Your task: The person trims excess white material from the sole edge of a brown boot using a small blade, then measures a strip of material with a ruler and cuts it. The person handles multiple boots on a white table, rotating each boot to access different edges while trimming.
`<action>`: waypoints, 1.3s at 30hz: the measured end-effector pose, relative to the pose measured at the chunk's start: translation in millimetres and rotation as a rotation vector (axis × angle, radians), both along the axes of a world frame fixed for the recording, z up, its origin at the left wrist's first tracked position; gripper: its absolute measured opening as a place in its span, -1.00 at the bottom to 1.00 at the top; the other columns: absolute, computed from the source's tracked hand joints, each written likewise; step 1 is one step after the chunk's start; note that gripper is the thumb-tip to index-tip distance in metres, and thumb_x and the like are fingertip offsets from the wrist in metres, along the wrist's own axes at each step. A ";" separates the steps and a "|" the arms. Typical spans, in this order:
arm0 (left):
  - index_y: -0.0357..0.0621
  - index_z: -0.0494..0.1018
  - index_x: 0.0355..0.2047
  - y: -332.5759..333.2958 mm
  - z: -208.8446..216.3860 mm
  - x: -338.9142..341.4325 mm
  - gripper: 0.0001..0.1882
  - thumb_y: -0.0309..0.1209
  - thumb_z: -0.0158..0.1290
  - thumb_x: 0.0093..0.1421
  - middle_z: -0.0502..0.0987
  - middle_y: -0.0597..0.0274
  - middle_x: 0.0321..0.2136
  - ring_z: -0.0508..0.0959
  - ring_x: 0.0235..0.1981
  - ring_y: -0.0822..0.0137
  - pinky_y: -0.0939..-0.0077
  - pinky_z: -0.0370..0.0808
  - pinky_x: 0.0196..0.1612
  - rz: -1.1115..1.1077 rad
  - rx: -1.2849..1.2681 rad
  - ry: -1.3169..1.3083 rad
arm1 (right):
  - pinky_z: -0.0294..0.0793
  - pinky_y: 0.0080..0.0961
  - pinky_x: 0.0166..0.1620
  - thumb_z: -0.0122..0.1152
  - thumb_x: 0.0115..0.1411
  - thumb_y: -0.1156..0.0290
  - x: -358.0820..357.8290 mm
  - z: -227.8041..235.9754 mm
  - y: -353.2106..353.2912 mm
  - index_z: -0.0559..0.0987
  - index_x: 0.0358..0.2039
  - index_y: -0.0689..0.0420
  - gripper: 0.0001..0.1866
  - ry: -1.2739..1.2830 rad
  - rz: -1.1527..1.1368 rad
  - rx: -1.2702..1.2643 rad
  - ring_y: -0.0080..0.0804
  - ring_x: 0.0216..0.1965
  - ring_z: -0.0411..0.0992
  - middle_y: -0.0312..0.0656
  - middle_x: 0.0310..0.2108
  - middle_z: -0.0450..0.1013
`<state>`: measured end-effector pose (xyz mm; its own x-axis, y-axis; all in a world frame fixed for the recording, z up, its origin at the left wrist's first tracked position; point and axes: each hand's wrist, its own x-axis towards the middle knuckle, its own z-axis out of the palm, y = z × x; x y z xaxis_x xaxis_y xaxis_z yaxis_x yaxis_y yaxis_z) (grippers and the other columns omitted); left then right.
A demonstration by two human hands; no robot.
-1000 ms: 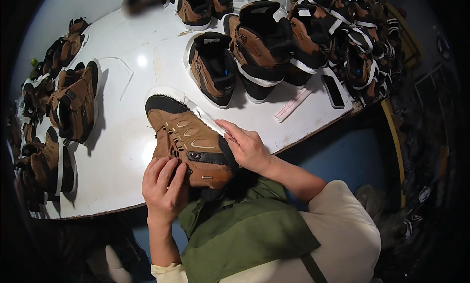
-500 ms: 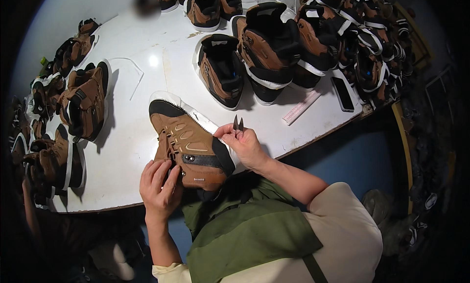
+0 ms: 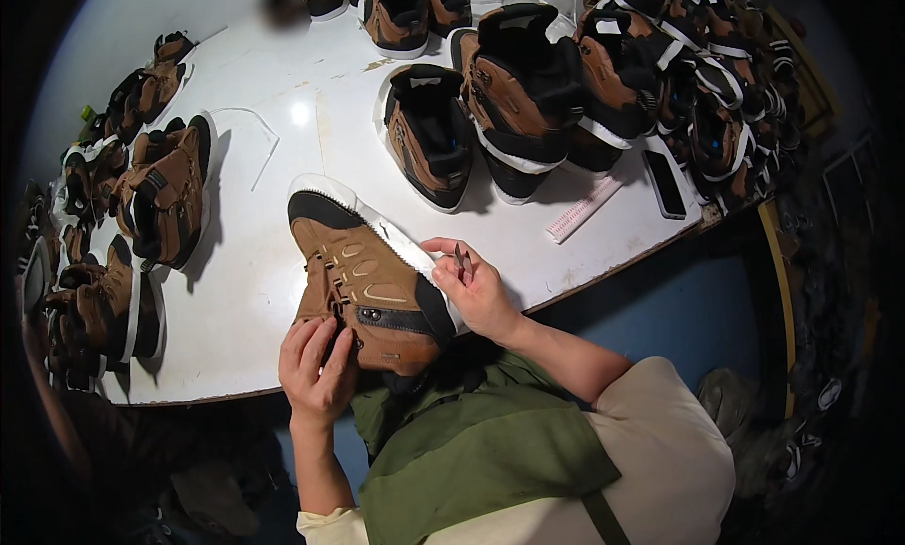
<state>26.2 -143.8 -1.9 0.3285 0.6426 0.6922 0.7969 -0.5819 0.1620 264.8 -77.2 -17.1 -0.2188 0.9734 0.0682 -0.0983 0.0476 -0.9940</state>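
Note:
A brown and black high-top shoe [image 3: 363, 272] with a white sole lies tilted on its side at the near table edge, toe pointing away from me. My left hand [image 3: 320, 366] is closed around the lacing side of its upper, the fingertips partly hidden by the shoe. By the sole edge near the heel is my right hand [image 3: 479, 290], with small pointed thread snips [image 3: 461, 262] held in it. Their two dark blades stick up above the fingers, slightly apart. The thumb and forefinger of that hand are close to the white sole.
Several similar shoes [image 3: 429, 135] stand at the back and right of the white table [image 3: 255, 328]. More shoes [image 3: 165, 196] line the left side. A black phone [image 3: 665, 185] and a pink-and-white printed strip [image 3: 583, 210] lie near the right edge. A thin white cord [image 3: 269, 149] lies left of centre.
The thread snips have tipped and sunk lower into my right hand, their blades closer together. The thumb and fingers of that hand have shifted along the sole. The shoe has barely moved.

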 end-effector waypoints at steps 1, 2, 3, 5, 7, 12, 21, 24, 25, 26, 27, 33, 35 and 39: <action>-0.18 0.54 -0.21 -0.7 0.7 0.6 -0.57 -0.63 0.17 -0.20 0.53 0.03 -0.19 0.52 -0.14 -0.01 0.08 0.47 -0.04 0.001 0.000 0.001 | 0.20 -0.77 -0.30 -0.01 0.29 0.48 -0.4 -0.9 -0.5 0.43 0.00 0.28 -0.71 -0.001 -0.003 0.002 -0.79 -0.42 0.19 -0.51 -0.48 0.29; -0.19 0.54 -0.21 -1.3 1.8 1.3 -0.58 -0.63 0.17 -0.18 0.54 0.03 -0.19 0.52 -0.14 -0.01 0.08 0.48 -0.05 0.003 0.000 0.002 | 0.20 -0.77 -0.31 -0.01 0.29 0.47 0.5 -0.7 0.0 0.44 -0.01 0.27 -0.72 -0.036 0.012 -0.014 -0.78 -0.43 0.18 -0.51 -0.48 0.28; -0.18 0.55 -0.21 -0.6 4.1 2.7 -0.59 -0.64 0.17 -0.17 0.54 0.03 -0.19 0.52 -0.14 -0.01 0.08 0.48 -0.05 -0.001 0.000 0.002 | 0.20 -0.76 -0.32 -0.01 0.29 0.47 2.8 0.4 1.3 0.45 -0.02 0.27 -0.73 -0.071 0.028 -0.030 -0.78 -0.43 0.18 -0.51 -0.48 0.27; -0.17 0.55 -0.22 1.8 8.4 5.2 -0.60 -0.64 0.17 -0.15 0.54 0.04 -0.18 0.52 -0.13 0.00 0.08 0.47 -0.04 -0.001 -0.006 0.005 | 0.20 -0.75 -0.33 0.00 0.29 0.46 4.6 3.0 0.8 0.47 -0.04 0.25 -0.74 -0.132 0.045 -0.032 -0.77 -0.44 0.17 -0.51 -0.49 0.26; -0.15 0.55 -0.21 5.4 11.3 11.3 -0.61 -0.64 0.17 -0.14 0.54 0.04 -0.18 0.52 -0.13 0.01 0.07 0.45 -0.01 0.009 -0.011 -0.010 | 0.19 -0.75 -0.34 0.01 0.29 0.45 5.9 13.9 -1.9 0.49 -0.07 0.24 -0.76 -0.187 0.041 0.004 -0.77 -0.44 0.16 -0.50 -0.49 0.25; -0.11 0.56 -0.18 5.1 7.1 13.8 -0.60 -0.64 0.17 -0.11 0.52 0.07 -0.12 0.48 -0.04 0.01 0.01 0.34 0.12 0.092 -0.049 -0.042 | 0.19 -0.78 -0.34 0.08 0.27 0.43 4.2 17.2 -5.5 0.48 -0.08 0.23 -0.76 -0.227 0.067 0.037 -0.79 -0.43 0.17 -0.51 -0.44 0.28; -0.16 0.55 -0.18 -19.6 -18.5 17.6 -0.65 -0.60 0.16 -0.05 0.46 -0.03 -0.03 0.41 0.03 -0.04 -0.01 0.31 0.14 0.231 0.056 -0.170 | 0.11 -0.79 -0.39 -0.01 0.30 0.48 -3.9 3.8 -5.9 0.49 -0.13 0.23 -0.81 -0.139 -0.055 0.011 -0.81 -0.47 0.09 -0.54 -0.51 0.19; -0.19 0.53 -0.20 -39.0 -28.1 11.8 -0.62 -0.65 0.12 -0.11 0.46 -0.01 -0.10 0.42 -0.02 -0.06 0.03 0.35 0.09 0.225 0.030 -0.224 | 0.11 -0.78 -0.39 -0.03 0.31 0.47 -5.7 2.1 -5.5 0.51 -0.16 0.24 -0.81 -0.153 -0.107 0.055 -0.80 -0.48 0.09 -0.55 -0.53 0.18; -0.20 0.52 -0.21 -44.3 -29.5 10.2 -0.62 -0.66 0.11 -0.12 0.46 0.00 -0.11 0.42 -0.03 -0.06 0.04 0.36 0.07 0.228 0.006 -0.248 | 0.11 -0.78 -0.39 -0.04 0.31 0.46 -6.2 0.9 -4.9 0.51 -0.17 0.25 -0.81 -0.155 -0.122 0.069 -0.80 -0.48 0.09 -0.55 -0.53 0.18; -0.24 0.51 -0.22 -46.9 -28.1 10.8 -0.61 -0.68 0.09 -0.15 0.47 0.02 -0.18 0.43 -0.10 -0.04 0.07 0.38 0.01 0.231 0.006 -0.274 | 0.11 -0.78 -0.39 -0.04 0.31 0.46 -6.1 -0.2 -4.5 0.52 -0.18 0.25 -0.81 -0.148 -0.128 0.064 -0.80 -0.48 0.09 -0.55 -0.53 0.18; -0.25 0.51 -0.22 -50.2 -27.6 12.2 -0.62 -0.67 0.10 -0.15 0.47 0.02 -0.19 0.44 -0.12 -0.04 0.08 0.38 0.00 0.222 -0.036 -0.326 | 0.11 -0.78 -0.39 -0.04 0.32 0.46 -5.6 -1.3 -4.0 0.52 -0.19 0.25 -0.81 -0.140 -0.134 0.059 -0.80 -0.48 0.09 -0.55 -0.53 0.19; -0.34 0.46 -0.16 -46.9 -15.7 30.2 -0.53 -0.39 0.23 -0.11 0.45 -0.05 -0.15 0.41 -0.09 -0.10 0.10 0.34 0.02 0.050 -0.297 -0.434 | 0.15 -0.76 -0.32 -0.02 0.31 0.45 -4.9 -9.4 -0.1 0.52 -0.19 0.26 -0.81 0.015 -0.102 -0.051 -0.79 -0.42 0.14 -0.52 -0.46 0.26; -0.35 0.41 -0.07 -47.1 -16.7 38.9 -0.41 -0.34 0.28 -0.13 0.42 -0.07 -0.08 0.38 0.00 -0.11 -0.01 0.20 0.16 0.042 -0.371 -0.417 | 0.16 -0.75 -0.27 -0.01 0.30 0.46 -9.1 -8.9 1.0 0.52 -0.19 0.27 -0.81 0.128 -0.087 -0.095 -0.79 -0.38 0.16 -0.50 -0.43 0.29; -0.37 0.37 -0.05 -44.6 -16.4 48.0 -0.39 -0.39 0.29 -0.12 0.45 -0.08 -0.11 0.43 -0.02 -0.05 -0.13 -0.03 0.29 0.072 -0.401 -0.399 | 0.20 -0.73 -0.20 -0.01 0.28 0.47 -18.9 0.3 1.3 0.52 -0.18 0.27 -0.80 0.243 -0.045 -0.154 -0.76 -0.32 0.20 -0.45 -0.37 0.34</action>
